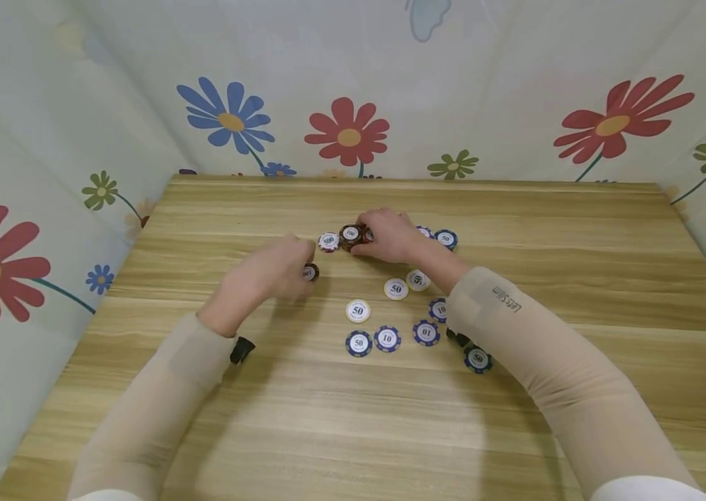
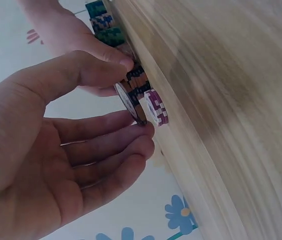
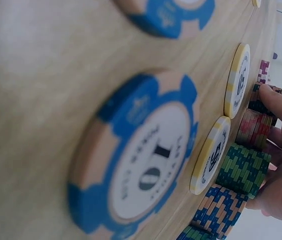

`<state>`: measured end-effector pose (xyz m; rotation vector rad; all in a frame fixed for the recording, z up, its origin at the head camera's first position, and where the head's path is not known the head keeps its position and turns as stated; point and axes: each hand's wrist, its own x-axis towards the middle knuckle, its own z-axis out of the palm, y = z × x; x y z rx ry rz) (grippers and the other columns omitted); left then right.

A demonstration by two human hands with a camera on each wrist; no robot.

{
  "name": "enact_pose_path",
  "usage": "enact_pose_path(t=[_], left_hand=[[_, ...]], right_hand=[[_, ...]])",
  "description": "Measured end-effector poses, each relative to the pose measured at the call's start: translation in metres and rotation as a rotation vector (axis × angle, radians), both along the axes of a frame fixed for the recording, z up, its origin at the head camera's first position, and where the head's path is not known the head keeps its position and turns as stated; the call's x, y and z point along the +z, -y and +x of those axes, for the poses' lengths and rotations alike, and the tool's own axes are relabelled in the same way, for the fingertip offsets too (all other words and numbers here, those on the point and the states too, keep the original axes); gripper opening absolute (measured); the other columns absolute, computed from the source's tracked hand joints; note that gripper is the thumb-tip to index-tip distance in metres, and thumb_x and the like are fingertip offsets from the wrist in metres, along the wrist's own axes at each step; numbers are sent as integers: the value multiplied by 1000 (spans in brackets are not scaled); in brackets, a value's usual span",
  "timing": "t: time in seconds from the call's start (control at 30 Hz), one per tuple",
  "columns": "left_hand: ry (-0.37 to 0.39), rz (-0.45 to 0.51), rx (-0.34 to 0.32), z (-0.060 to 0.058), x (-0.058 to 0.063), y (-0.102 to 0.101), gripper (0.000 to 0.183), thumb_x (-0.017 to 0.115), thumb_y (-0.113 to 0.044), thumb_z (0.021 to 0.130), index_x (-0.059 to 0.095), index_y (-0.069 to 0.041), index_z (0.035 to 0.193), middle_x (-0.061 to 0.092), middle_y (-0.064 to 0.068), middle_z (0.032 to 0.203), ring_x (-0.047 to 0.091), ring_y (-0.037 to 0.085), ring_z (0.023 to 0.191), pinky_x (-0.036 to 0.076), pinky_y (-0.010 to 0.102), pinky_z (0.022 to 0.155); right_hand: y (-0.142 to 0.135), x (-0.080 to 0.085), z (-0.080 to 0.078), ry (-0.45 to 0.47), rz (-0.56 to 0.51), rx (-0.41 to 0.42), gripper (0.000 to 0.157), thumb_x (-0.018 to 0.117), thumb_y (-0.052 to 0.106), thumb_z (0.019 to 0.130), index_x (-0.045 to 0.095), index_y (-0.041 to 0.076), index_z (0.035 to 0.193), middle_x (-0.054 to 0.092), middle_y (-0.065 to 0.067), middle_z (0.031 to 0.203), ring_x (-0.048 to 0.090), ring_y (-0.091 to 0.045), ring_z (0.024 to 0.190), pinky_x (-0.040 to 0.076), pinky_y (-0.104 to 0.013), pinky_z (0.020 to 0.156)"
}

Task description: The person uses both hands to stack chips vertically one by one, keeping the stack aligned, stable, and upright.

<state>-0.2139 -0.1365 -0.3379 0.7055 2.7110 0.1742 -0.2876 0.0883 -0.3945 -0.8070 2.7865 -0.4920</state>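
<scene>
My left hand (image 1: 271,271) pinches a black-and-orange poker chip (image 2: 131,104) between thumb and fingertips, held tilted in the air left of the row of stacks. At the row, my right hand (image 1: 390,236) grips the black-and-orange stack marked 100 (image 1: 351,234), its thumb on the near side and fingers behind. A short maroon-and-white stack marked 500 (image 1: 328,241) stands just left of that one. Under the right palm is a red stack (image 3: 253,128), mostly covered in the head view. Beyond it are a green stack (image 3: 244,170) and a blue-and-tan stack (image 3: 219,211).
Nearer me, loose chips lie flat on the wooden table (image 1: 303,431): white-yellow 50 chips (image 1: 396,289), blue 10 chips (image 1: 387,339) and a dark green 50 chip (image 1: 477,360) beside my right sleeve. A flowered curtain (image 1: 453,83) hangs behind the table's far edge.
</scene>
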Motion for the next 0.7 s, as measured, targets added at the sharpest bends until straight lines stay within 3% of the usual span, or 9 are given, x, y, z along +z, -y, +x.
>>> enact_pose_path(t=[0.33,0.7], left_hand=[[-141,64,3,-21,-2,-10,27,78,-16,84,62,-1,99,58,10,91,56,23,79,48,35,69],[-172,157,18,-41,-6,-23,36,79,-14,84,64,4,111,61,16,104,60,27,92,53,38,81]], right_hand=[[1,3,1,2,25,-8,53,74,42,95,63,6,132,61,-13,130,52,-34,124,38,-63,103],[0,3,2,-6,1,-14,49,76,40,94,65,5,127,58,-15,134,48,-35,129,39,-62,102]])
